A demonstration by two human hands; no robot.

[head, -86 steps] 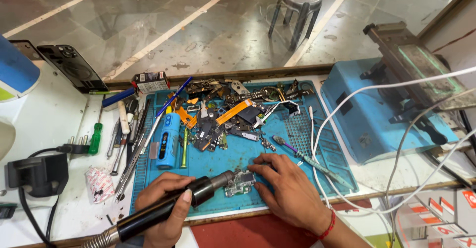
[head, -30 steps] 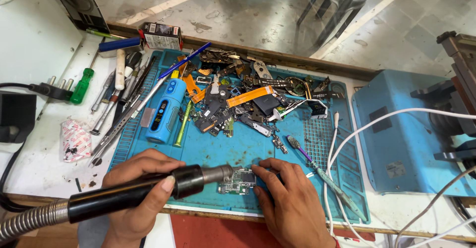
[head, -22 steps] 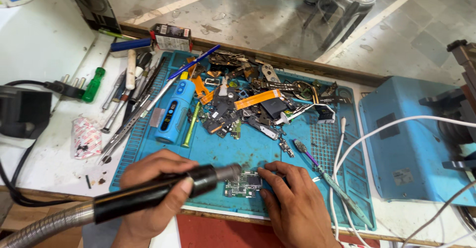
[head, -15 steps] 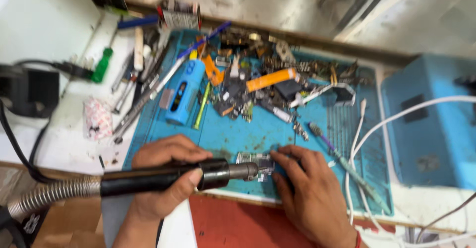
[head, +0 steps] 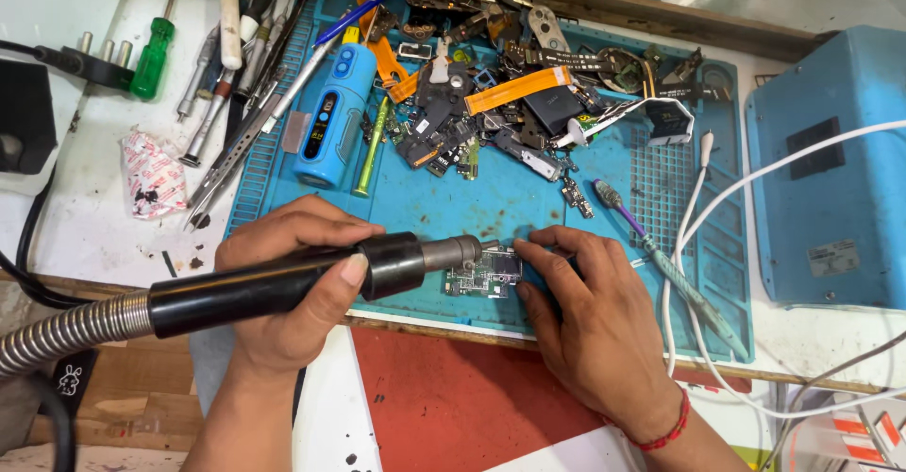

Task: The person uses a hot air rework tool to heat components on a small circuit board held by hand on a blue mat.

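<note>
Left hand (head: pixel 283 293) closed around hot-air handpiece (head: pixel 283 283), nozzle over small circuit board (head: pixel 484 272) on blue mat (head: pixel 453 198). Right hand (head: pixel 585 321) fingertips pinning board; burn risk likely, fingers just beside nozzle.

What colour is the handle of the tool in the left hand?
Black, on the hot-air handpiece gripped by the left hand; seen in the head view.

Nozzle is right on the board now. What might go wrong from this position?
1. The right hand pins the small circuit board with fingertips close to the hot-air tool's metal nozzle; a burn seems possible.
2. The board sits near the blue mat's front edge; a nudge might push it off.
3. The left hand carries the tool on a stiff hose, which may tug the aim.
</note>
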